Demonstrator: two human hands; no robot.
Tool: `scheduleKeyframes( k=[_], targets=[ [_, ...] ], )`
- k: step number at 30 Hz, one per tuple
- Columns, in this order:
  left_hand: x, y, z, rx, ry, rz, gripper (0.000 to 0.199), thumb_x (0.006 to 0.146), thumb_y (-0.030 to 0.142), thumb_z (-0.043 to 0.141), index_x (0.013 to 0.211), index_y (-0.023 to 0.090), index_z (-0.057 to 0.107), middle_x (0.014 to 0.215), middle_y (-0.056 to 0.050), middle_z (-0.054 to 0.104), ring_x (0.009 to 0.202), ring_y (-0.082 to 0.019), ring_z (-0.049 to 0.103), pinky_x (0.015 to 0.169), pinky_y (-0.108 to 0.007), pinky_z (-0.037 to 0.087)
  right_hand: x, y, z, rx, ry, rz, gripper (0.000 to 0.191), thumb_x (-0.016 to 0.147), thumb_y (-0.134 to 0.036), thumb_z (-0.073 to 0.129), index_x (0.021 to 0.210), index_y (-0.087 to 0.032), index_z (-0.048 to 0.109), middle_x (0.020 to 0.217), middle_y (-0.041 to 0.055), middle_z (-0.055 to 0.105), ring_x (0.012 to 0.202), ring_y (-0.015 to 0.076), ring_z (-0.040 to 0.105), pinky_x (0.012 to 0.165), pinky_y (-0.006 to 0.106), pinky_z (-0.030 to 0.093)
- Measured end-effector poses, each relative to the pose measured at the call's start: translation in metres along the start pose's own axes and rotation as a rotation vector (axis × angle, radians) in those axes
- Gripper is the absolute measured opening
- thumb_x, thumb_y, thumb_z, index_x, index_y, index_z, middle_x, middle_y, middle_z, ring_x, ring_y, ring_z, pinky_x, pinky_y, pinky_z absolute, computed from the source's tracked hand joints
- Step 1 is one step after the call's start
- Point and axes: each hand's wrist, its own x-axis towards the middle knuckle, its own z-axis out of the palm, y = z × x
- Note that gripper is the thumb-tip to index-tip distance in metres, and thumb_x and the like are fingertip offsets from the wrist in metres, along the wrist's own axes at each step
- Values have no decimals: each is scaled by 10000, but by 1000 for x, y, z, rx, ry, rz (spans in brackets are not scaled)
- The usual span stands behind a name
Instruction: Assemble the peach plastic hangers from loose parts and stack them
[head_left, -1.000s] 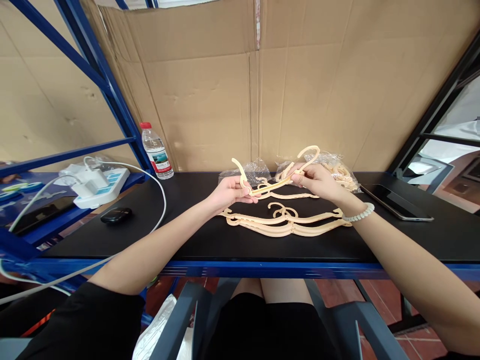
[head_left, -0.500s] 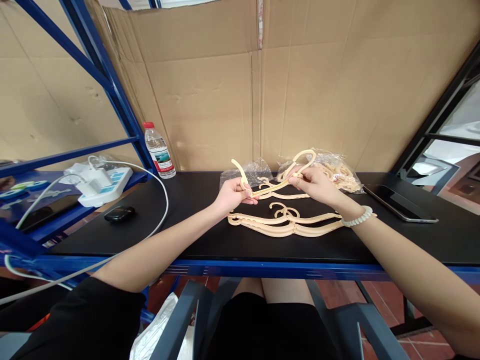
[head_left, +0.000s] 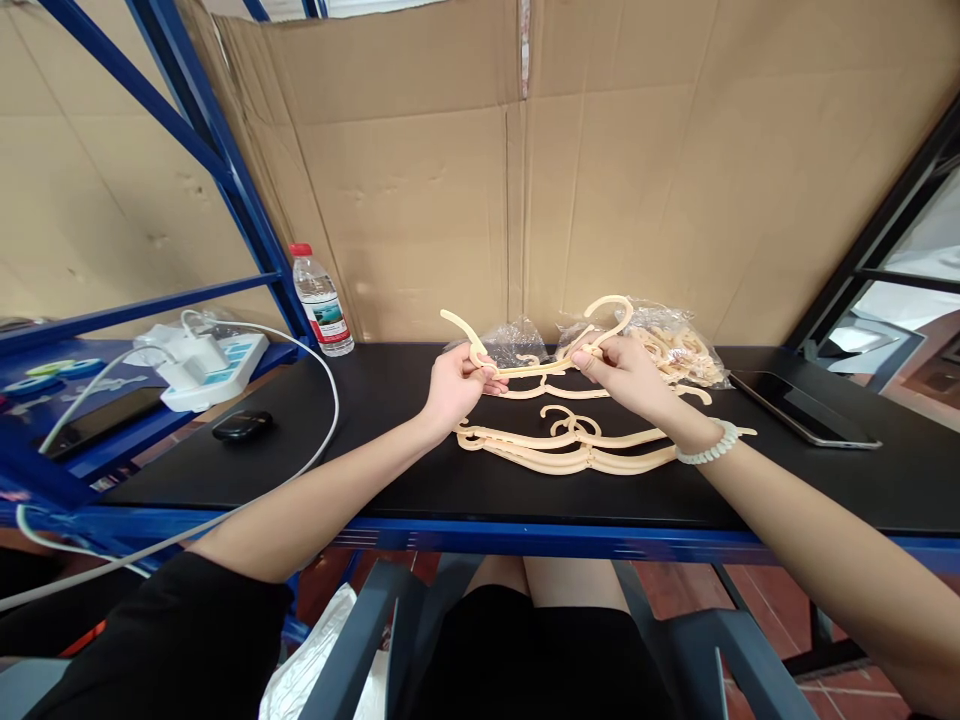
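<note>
Both my hands hold a cream plastic folding hanger (head_left: 531,371) just above the black tabletop. My left hand (head_left: 459,385) is closed on its left part, where one curved arm sticks up past the fingers. At the other end my right hand (head_left: 626,370) pinches the piece below a large hook. Below the hands, a small stack of cream hangers (head_left: 570,458) lies on the table, hooks pointing away from me. Another hanger (head_left: 551,388) lies behind the stack, partly covered by my right hand.
A clear bag of cream hanger pieces (head_left: 686,350) lies against the cardboard wall (head_left: 405,200). To the right is a tablet (head_left: 802,408). A water bottle (head_left: 322,305), a black mouse-like object (head_left: 241,426) and a power strip (head_left: 217,375) with a white cable are at left.
My left hand has shifted slightly left, and the upright arm of the held hanger leans further left. My right hand has moved only a little.
</note>
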Motion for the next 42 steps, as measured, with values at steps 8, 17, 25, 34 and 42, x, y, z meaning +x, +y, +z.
scheduleKeyframes(
  k=[8, 17, 25, 34, 42],
  targets=[
    [8, 1, -8, -27, -169, 23, 188, 763, 202, 751, 758, 129, 577, 659, -35, 708, 585, -171, 722, 606, -267, 599, 1, 1, -3, -68, 82, 50, 407, 854, -453, 553, 564, -212, 400, 572, -12, 446, 523, 115, 372, 512, 285, 308],
    [7, -4, -8, 41, -185, 53, 220, 793, 298, 737, 800, 131, 594, 720, -26, 677, 617, -166, 719, 632, -280, 599, 2, 4, -5, -105, 87, 83, 477, 844, -538, 569, 542, -208, 404, 551, -9, 440, 508, 111, 360, 497, 285, 286],
    [8, -2, -7, 84, -158, 57, 179, 693, 57, 743, 704, 134, 583, 620, -18, 690, 578, -158, 706, 604, -260, 583, 0, 0, -5, -107, 51, 129, 456, 851, -522, 576, 554, -195, 464, 503, -17, 446, 474, 103, 367, 477, 276, 293],
    [6, 16, -10, 76, -201, -114, 258, 708, 59, 767, 867, 132, 578, 631, -49, 729, 529, -162, 697, 528, -236, 547, -1, -5, -23, 188, -97, 138, 379, 881, -561, 589, 877, -184, 552, 657, -7, 533, 522, 101, 473, 480, 249, 392],
    [23, 33, -35, -139, -175, -292, 142, 738, 217, 784, 770, 113, 693, 872, -83, 749, 635, -113, 692, 544, -174, 535, 0, -1, -31, 37, -179, 247, 270, 892, -447, 616, 895, -209, 488, 578, -19, 589, 477, 112, 532, 421, 231, 333]
  ],
)
